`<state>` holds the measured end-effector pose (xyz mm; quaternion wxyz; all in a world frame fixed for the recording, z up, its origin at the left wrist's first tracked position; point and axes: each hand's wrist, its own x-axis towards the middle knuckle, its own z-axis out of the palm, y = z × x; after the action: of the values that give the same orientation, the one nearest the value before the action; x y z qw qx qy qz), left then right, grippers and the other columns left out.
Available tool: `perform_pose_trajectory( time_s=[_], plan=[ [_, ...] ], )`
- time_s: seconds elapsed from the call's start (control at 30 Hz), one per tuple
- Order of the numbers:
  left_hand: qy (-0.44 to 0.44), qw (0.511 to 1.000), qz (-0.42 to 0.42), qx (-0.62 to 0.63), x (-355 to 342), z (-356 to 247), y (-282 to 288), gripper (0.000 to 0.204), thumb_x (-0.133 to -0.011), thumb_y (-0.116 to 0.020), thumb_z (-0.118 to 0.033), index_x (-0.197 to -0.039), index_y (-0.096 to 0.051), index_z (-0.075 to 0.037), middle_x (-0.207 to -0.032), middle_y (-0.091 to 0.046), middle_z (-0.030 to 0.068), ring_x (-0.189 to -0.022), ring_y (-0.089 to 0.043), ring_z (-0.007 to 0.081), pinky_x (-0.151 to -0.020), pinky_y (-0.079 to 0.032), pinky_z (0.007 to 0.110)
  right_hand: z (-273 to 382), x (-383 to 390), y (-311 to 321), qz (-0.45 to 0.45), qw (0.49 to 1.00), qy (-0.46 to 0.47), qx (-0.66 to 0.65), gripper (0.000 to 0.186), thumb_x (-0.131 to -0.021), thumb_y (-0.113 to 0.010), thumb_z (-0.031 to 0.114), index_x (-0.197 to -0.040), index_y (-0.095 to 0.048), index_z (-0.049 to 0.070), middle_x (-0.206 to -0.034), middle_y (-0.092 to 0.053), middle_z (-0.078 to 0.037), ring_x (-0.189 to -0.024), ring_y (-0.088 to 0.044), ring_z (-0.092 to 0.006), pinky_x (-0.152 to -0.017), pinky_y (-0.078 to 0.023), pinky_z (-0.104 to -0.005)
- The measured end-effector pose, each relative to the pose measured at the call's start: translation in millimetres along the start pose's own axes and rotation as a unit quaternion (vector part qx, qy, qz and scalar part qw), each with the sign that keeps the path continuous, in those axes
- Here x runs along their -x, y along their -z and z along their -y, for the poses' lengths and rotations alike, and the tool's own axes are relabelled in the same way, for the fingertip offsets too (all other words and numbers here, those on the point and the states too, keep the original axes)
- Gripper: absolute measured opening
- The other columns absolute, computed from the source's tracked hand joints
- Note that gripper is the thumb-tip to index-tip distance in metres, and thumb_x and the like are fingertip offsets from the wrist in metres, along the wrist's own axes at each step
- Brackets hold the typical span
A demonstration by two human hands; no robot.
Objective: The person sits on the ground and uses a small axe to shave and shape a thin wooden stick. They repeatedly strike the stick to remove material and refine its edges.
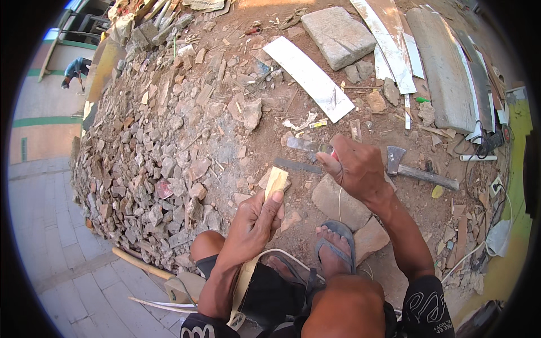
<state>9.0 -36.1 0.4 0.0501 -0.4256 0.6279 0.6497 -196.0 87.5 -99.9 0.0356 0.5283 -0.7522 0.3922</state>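
Observation:
My left hand [256, 222] grips a pale yellow strip of wood [275, 181], upper end pointing away from me; a long pale strip runs down beneath that forearm. Up and to the right, my right hand [352, 169] is closed on a red-handled tool with a flat metal blade [300, 144], held apart from the wood. A dark grey flat strip [296, 165] shows below the blade; whether it joins the tool I cannot tell. An axe [425, 176] with a weathered handle lies on the dirt right of my right hand.
Rubble [158, 169] covers the left side. A stone block [338, 36], white boards [307, 79] and a long slab [437, 67] lie ahead. Cables and a socket [496, 186] are at right. At far left a bent-over person [76, 70] is by a wall, beyond paving [51, 225].

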Motion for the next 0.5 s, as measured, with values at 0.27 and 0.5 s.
perform_pose_trajectory(
  time_s=[0.27, 0.5],
  plan=[
    [0.014, 0.999, 0.045, 0.026, -0.5, 0.5, -0.6, 0.045, -0.114, -0.047, -0.040, -0.086, -0.057, -0.007, -0.062, -0.044, -0.0061, -0.052, -0.036, 0.0030, -0.047, -0.028, 0.024, 25.9, 6.1, 1.2, 0.041, 0.995, 0.080, -0.052, 0.042, -0.090, -0.079, 0.044, -0.078, -0.054, 0.012, -0.066, -0.054, -0.003, -0.053, -0.061, -0.0202, -0.046, -0.048, -0.0342],
    [-0.005, 0.997, 0.070, -0.012, -6.9, 11.2, 0.7, 0.050, -0.115, -0.046, -0.038, -0.076, -0.055, -0.006, -0.055, -0.043, -0.0050, -0.047, -0.037, 0.0042, -0.044, -0.028, 0.027, 25.9, 7.4, 6.6, 0.049, 0.992, 0.115, -0.020, 0.045, -0.091, -0.076, 0.050, -0.079, -0.054, 0.013, -0.065, -0.051, -0.003, -0.051, -0.059, -0.0197, -0.047, -0.049, -0.0345]
  ],
)
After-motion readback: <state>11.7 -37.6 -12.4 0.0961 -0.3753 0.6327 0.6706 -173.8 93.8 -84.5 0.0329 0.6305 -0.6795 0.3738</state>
